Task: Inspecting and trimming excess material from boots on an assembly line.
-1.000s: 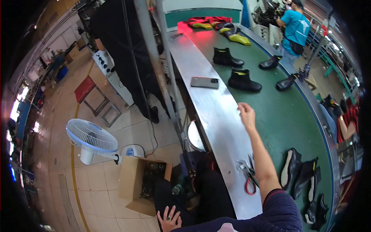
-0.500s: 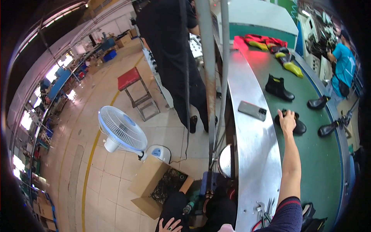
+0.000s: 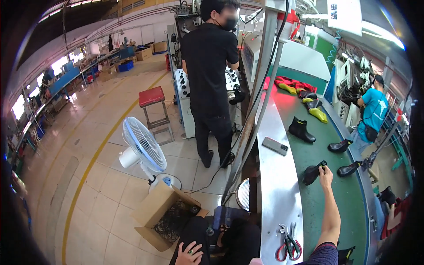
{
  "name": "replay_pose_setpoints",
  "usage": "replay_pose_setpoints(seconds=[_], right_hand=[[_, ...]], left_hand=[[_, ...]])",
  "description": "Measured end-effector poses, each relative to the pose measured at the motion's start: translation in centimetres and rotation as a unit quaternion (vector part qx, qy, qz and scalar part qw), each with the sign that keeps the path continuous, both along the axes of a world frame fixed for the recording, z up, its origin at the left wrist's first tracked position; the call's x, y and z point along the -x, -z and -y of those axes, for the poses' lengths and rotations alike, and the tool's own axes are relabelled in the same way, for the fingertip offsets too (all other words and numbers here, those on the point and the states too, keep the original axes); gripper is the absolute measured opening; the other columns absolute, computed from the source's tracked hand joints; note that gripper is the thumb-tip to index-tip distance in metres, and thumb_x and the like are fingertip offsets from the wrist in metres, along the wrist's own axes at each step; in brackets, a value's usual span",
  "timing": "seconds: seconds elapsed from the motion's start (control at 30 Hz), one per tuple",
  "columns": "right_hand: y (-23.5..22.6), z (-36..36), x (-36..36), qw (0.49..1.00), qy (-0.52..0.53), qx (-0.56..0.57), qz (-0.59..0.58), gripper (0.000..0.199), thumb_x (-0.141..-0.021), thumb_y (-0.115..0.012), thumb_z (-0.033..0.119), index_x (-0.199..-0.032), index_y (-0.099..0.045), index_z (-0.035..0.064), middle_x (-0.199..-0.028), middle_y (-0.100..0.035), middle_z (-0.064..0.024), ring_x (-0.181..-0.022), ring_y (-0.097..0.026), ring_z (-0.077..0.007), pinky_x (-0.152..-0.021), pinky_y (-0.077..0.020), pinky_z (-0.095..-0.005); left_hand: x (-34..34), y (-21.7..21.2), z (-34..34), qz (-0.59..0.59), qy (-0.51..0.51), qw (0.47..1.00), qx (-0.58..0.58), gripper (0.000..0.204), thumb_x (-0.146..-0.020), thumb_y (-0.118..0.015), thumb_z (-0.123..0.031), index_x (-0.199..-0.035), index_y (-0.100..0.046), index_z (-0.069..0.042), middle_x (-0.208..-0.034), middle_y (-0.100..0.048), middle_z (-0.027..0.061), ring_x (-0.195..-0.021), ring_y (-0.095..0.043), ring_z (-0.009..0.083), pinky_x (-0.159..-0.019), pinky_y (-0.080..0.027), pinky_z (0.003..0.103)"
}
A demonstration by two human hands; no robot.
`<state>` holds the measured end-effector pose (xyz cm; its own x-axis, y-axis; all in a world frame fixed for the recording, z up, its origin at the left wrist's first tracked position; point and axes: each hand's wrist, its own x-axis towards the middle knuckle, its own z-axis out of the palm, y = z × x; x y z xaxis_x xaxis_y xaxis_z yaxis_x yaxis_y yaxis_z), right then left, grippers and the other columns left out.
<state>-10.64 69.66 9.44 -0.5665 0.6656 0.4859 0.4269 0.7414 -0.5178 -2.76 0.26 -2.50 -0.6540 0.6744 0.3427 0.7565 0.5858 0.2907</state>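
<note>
My right hand (image 3: pixel 326 173) reaches out over the green conveyor belt (image 3: pixel 335 207) and grips the top of a black ankle boot (image 3: pixel 312 174) lying near the belt's left edge. My left hand (image 3: pixel 191 253) rests low at the bottom of the view on my dark trouser leg, fingers spread, holding nothing. A second black boot (image 3: pixel 301 130) stands farther up the belt. Two more black shoes (image 3: pixel 339 145) (image 3: pixel 350 168) lie along the belt's right side.
A phone (image 3: pixel 275 145) and red-handled pliers (image 3: pixel 288 245) lie on the steel ledge (image 3: pixel 277 194). A person in black (image 3: pixel 211 75) stands at a machine; another in a teal shirt (image 3: pixel 371 110) works across the belt. A fan (image 3: pixel 142 145) and an open carton (image 3: pixel 162 214) stand on the floor.
My view has tilted up and left, showing more floor and the person in black. My right hand reached along the belt and now holds the black boot.
</note>
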Motion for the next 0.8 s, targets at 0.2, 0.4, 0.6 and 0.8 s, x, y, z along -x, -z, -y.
replay_pose_setpoints(seconds=[0.2, 0.4, 0.6, 0.8], right_hand=[[-12.4, 11.2, -6.7, 0.993, -0.099, 0.064, -0.025, 0.036, -0.094, -0.061, 0.027, -0.075, -0.047, -0.0001, -0.058, -0.042, -0.006, -0.054, -0.043, -0.0132, -0.051, -0.0357, -0.0314], [-20.4, 28.2, -12.0, 0.943, -0.241, 0.22, -0.058, 0.034, -0.096, -0.06, 0.026, -0.072, -0.05, 0.0038, -0.057, -0.042, 0.0063, -0.05, -0.037, -0.003, -0.044, -0.0277, -0.0245], [-20.9, 36.2, -9.4, 0.885, -0.392, 0.242, -0.066, 0.035, -0.094, -0.063, 0.024, -0.07, -0.05, 0.0018, -0.054, -0.036, 0.0044, -0.054, -0.035, -0.0045, -0.047, -0.0287, -0.0275], [-16.4, 38.8, -6.2, 0.832, -0.426, 0.356, -0.022, 0.04, -0.094, -0.066, 0.031, -0.068, -0.05, 0.0046, -0.058, -0.033, 0.0084, -0.056, -0.03, -0.0027, -0.048, -0.0247, -0.0255]], left_hand=[[2.6, -8.0, -3.8, 0.121, -0.061, 0.966, -0.222, 0.014, -0.082, -0.066, -0.007, -0.096, -0.07, -0.005, -0.104, -0.068, 0.0113, -0.094, -0.066, 0.0288, -0.083, -0.053, 0.035], [5.3, -17.6, -9.0, 0.238, 0.182, 0.937, -0.181, 0.073, -0.084, -0.073, -0.033, -0.144, -0.041, -0.006, -0.144, -0.046, 0.0161, -0.13, -0.047, 0.0323, -0.107, -0.039, 0.039], [6.7, -21.9, -12.1, 0.38, 0.394, 0.801, -0.242, 0.114, -0.072, -0.085, -0.018, -0.155, -0.008, -0.006, -0.16, -0.019, 0.0135, -0.144, -0.027, 0.0233, -0.116, -0.024, 0.035], [5.9, -16.7, -9.9, 0.461, 0.302, 0.774, -0.312, 0.12, -0.071, -0.086, -0.025, -0.155, -0.003, -0.004, -0.161, -0.017, 0.0139, -0.146, -0.023, 0.0221, -0.117, -0.021, 0.034]])
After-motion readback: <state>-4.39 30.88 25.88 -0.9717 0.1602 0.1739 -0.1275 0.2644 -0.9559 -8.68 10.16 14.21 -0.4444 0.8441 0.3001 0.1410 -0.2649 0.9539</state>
